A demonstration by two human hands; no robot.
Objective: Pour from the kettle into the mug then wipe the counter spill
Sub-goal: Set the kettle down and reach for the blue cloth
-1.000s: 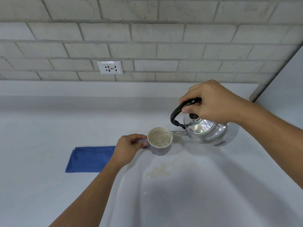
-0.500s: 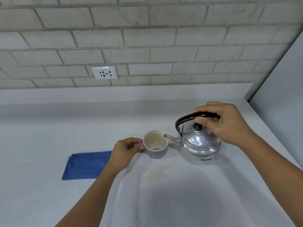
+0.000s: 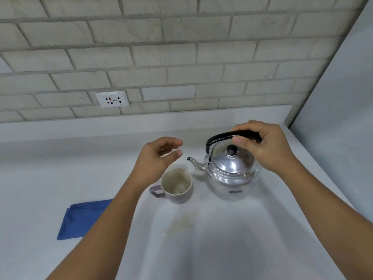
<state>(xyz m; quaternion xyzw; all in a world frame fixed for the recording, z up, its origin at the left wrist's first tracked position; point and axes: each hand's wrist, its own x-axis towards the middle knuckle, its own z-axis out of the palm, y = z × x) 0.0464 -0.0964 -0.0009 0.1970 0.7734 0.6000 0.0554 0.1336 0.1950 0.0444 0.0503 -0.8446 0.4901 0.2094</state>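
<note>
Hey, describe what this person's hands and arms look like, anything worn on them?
Both forearms are bare as far as the frame shows: no sleeves in view. The left hand and right hand wear no gloves, and no watch, bracelet or ring is visible.

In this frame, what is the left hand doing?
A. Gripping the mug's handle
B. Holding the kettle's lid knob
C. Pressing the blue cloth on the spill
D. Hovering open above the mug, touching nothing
D: the left hand hangs open above the mug, whose handle sits free, while the right hand grips the kettle handle.
</note>
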